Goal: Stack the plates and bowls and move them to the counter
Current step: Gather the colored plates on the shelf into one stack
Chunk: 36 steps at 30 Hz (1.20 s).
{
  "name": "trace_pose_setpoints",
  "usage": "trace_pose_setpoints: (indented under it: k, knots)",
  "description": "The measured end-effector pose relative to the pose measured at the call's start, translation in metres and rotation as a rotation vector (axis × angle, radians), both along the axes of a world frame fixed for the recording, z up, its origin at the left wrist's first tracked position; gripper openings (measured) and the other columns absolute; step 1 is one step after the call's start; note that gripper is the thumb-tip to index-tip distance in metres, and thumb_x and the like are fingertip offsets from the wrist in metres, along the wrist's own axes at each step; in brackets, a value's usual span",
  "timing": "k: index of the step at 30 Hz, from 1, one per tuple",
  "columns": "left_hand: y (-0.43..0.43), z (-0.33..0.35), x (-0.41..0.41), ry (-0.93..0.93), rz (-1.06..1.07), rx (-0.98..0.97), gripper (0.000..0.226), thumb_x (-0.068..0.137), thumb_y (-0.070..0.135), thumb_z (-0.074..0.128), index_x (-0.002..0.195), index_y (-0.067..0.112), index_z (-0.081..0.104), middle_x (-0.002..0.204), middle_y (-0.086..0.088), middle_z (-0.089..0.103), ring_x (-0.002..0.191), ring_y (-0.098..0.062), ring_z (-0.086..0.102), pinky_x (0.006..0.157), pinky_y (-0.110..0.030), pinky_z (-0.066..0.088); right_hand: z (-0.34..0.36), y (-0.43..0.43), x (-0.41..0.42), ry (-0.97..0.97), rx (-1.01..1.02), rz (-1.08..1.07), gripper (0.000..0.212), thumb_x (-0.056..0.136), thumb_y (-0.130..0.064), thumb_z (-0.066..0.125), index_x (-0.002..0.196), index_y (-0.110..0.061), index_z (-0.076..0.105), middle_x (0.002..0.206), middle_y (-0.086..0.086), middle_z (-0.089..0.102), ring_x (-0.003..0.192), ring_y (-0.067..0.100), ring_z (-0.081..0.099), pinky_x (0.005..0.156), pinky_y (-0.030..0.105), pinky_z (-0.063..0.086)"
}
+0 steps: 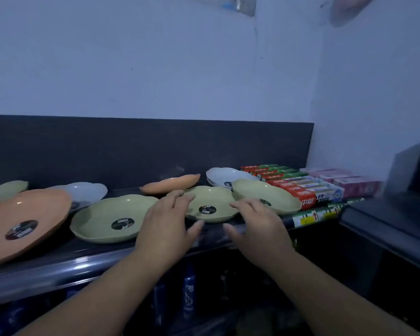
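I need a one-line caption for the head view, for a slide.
Open left hand and open right hand flank a green plate on the dark shelf.

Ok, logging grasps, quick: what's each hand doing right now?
Left hand: open, holding nothing.
Right hand: open, holding nothing.

Looks like a small shop or stockroom: dark shelf (58,265) lined with plates (117,217) carrying round product stickers (207,209), stacked toothpaste cartons (298,187) and pink boxes (344,180) far right, labelled rolls (320,214) just in front, blue bottles (189,289) racked underneath, bare painted wall (155,69) behind.
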<state>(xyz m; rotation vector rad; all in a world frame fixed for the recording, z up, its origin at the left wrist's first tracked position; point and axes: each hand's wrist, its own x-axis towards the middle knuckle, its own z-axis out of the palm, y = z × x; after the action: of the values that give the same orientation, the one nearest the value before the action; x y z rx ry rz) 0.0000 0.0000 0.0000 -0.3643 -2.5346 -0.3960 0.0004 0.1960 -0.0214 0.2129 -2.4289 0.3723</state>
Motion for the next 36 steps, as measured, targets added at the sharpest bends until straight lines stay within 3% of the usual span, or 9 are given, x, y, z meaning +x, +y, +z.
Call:
trace_pose_setpoints:
  k: [2, 7, 10, 14, 18, 24, 28, 33, 36]
  knots:
    - [0.011, 0.000, -0.012, 0.017, -0.016, 0.035, 0.062, 0.084, 0.050, 0.057, 0.140, 0.027, 0.042, 0.146, 0.006, 0.038, 0.132, -0.014, 0.039, 0.108, -0.030, 0.031, 0.003, 0.016, -0.015, 0.009, 0.001, -0.005, 0.052, 0.072, -0.046, 0.064, 0.116, -0.018, 0.067, 0.112, 0.002, 0.065, 0.101, 0.027, 0.063, 0.088, 0.041, 0.050]
    - [0.020, -0.004, -0.035, 0.015, 0.003, 0.017, 0.061, 0.083, 0.050, 0.060, 0.137, 0.026, 0.046, 0.143, 0.006, 0.042, 0.130, -0.015, 0.042, 0.107, -0.032, 0.034, 0.011, 0.045, -0.038, -0.069, 0.041, -0.073, 0.055, 0.081, -0.040, 0.070, 0.131, -0.021, 0.057, 0.128, 0.001, 0.057, 0.117, 0.025, 0.053, 0.100, 0.039, 0.041]
    - [0.021, -0.001, -0.040, 0.027, 0.005, 0.024, 0.061, 0.082, 0.050, 0.061, 0.137, 0.026, 0.047, 0.143, 0.006, 0.042, 0.130, -0.015, 0.042, 0.106, -0.031, 0.033, 0.010, 0.057, -0.040, -0.095, 0.027, -0.117, 0.054, 0.082, -0.035, 0.070, 0.132, -0.019, 0.057, 0.128, 0.002, 0.057, 0.116, 0.026, 0.054, 0.096, 0.041, 0.045]
    - [0.018, -0.002, -0.045, 0.028, -0.002, 0.030, 0.060, 0.083, 0.051, 0.058, 0.137, 0.029, 0.045, 0.143, 0.009, 0.040, 0.129, -0.014, 0.041, 0.106, -0.031, 0.033, 0.009, 0.062, -0.039, -0.139, 0.053, -0.177, 0.043, 0.091, -0.033, 0.059, 0.133, -0.030, 0.053, 0.132, -0.008, 0.053, 0.118, 0.019, 0.051, 0.092, 0.034, 0.042]
    - [0.011, -0.001, -0.045, 0.010, -0.018, 0.027, 0.059, 0.084, 0.051, 0.057, 0.138, 0.030, 0.044, 0.145, 0.010, 0.037, 0.132, -0.013, 0.039, 0.109, -0.031, 0.031, 0.008, 0.064, -0.043, -0.152, 0.074, -0.210, 0.036, 0.094, -0.023, 0.052, 0.128, -0.034, 0.058, 0.124, -0.007, 0.060, 0.107, 0.019, 0.059, 0.083, 0.032, 0.046]
    - [-0.003, 0.001, -0.040, 0.023, -0.033, 0.043, 0.057, 0.083, 0.050, 0.059, 0.134, 0.028, 0.049, 0.141, 0.009, 0.042, 0.126, -0.016, 0.046, 0.106, -0.032, 0.035, 0.005, 0.058, -0.048, -0.020, 0.055, -0.243, 0.033, 0.089, -0.012, 0.060, 0.114, -0.031, 0.068, 0.106, -0.002, 0.066, 0.087, 0.025, 0.065, 0.065, 0.035, 0.053]
    - [-0.017, 0.005, -0.034, 0.039, -0.003, 0.104, 0.055, 0.082, 0.047, 0.063, 0.133, 0.028, 0.052, 0.139, 0.008, 0.045, 0.124, -0.015, 0.048, 0.104, -0.031, 0.036, 0.016, 0.039, -0.049, 0.176, 0.071, -0.111, 0.026, 0.072, -0.005, 0.079, 0.092, -0.022, 0.075, 0.084, 0.001, 0.067, 0.057, 0.028, 0.063, 0.042, 0.033, 0.049]
    - [-0.036, 0.011, -0.023, 0.044, 0.021, 0.257, 0.053, 0.084, 0.044, 0.063, 0.133, 0.032, 0.049, 0.138, 0.015, 0.040, 0.123, -0.007, 0.045, 0.099, -0.019, 0.035, 0.028, -0.005, -0.052, 0.351, 0.021, 0.066, 0.024, 0.076, -0.016, 0.064, 0.095, -0.026, 0.075, 0.087, -0.003, 0.068, 0.065, 0.026, 0.066, 0.047, 0.031, 0.052]
    - [-0.050, 0.017, -0.015, 0.027, 0.025, 0.441, 0.054, 0.084, 0.044, 0.061, 0.134, 0.036, 0.045, 0.131, 0.018, 0.042, 0.117, 0.002, 0.043, 0.094, -0.014, 0.032, 0.029, -0.030, -0.048, 0.416, 0.042, 0.163, 0.025, 0.073, -0.014, 0.066, 0.093, -0.025, 0.076, 0.085, -0.004, 0.068, 0.063, 0.024, 0.065, 0.046, 0.028, 0.049]
